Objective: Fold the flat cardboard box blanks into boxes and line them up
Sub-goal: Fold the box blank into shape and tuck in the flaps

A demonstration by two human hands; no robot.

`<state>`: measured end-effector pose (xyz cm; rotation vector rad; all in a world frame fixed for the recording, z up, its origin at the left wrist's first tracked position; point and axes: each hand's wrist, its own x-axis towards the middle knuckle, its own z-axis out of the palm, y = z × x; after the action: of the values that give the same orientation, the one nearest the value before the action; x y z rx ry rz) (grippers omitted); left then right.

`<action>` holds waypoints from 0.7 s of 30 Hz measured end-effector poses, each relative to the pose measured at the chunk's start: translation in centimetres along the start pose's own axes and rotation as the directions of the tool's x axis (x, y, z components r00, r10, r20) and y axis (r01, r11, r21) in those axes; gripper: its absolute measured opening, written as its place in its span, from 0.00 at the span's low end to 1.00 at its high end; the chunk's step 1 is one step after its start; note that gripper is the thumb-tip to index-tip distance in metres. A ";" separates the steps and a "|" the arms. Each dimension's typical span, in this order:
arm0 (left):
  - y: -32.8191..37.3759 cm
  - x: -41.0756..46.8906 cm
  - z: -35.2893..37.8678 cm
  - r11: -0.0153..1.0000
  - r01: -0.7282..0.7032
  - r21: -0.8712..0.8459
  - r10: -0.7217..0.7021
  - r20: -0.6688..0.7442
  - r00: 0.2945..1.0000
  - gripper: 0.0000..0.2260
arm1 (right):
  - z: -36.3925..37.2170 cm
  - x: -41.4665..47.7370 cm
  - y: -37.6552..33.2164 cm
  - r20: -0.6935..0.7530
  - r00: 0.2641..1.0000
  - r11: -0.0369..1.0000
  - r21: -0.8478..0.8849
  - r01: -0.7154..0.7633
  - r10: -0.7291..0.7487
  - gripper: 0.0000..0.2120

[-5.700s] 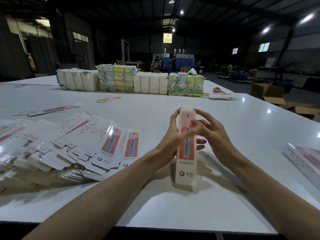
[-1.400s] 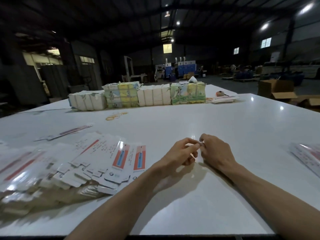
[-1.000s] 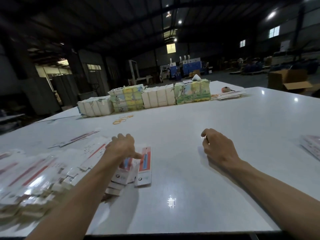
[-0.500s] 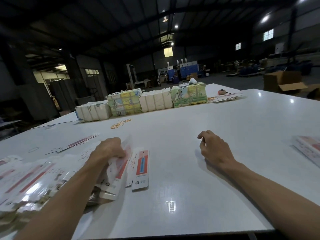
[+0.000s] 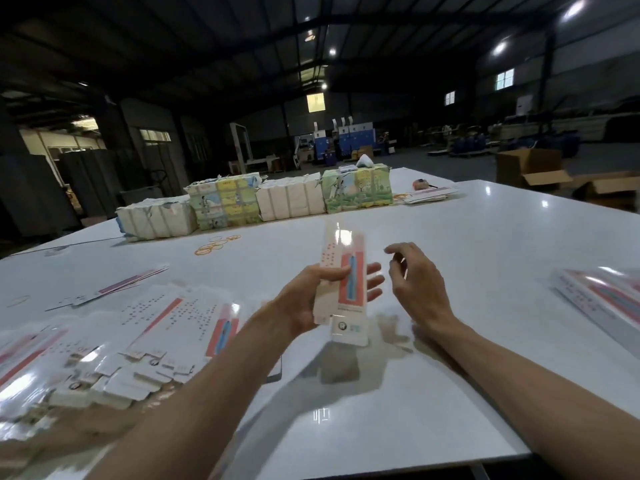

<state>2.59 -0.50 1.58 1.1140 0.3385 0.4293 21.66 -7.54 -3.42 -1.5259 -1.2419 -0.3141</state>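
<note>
Head camera: the left hand (image 5: 304, 299) grips a flat white-and-red cardboard box blank (image 5: 351, 282) upright above the middle of the white worktop (image 5: 450, 237). The right hand (image 5: 415, 285) hovers just beside it, fingers loosely curled, holding nothing. A fanned pile of matching blanks (image 5: 121, 341) lies along the left edge.

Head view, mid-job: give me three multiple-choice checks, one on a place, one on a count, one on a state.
1. The pile of flat blanks lies: A) at the near left B) at the far edge C) on the floor.
2. Wrapped bundles in the far row: A) two B) four C) six.
3. The right hand is: A) open, empty B) gripping a bundle C) flat on the table.
Answers: 1A, it spreads beside the left forearm; 2B, two white, two printed; 3A, fingers loose beside the blank the left hand holds.
</note>
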 end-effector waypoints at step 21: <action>-4.8 0.9 0.7 0.996 -0.011 0.085 0.014 -0.027 1.000 0.29 | -1.5 1.0 -2.3 0.253 0.961 0.927 0.319 -0.196 0.116 0.06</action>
<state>4.46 -2.42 -2.52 1.1942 0.3774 0.4452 20.81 -8.60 -0.77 -1.3718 -1.2665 0.1842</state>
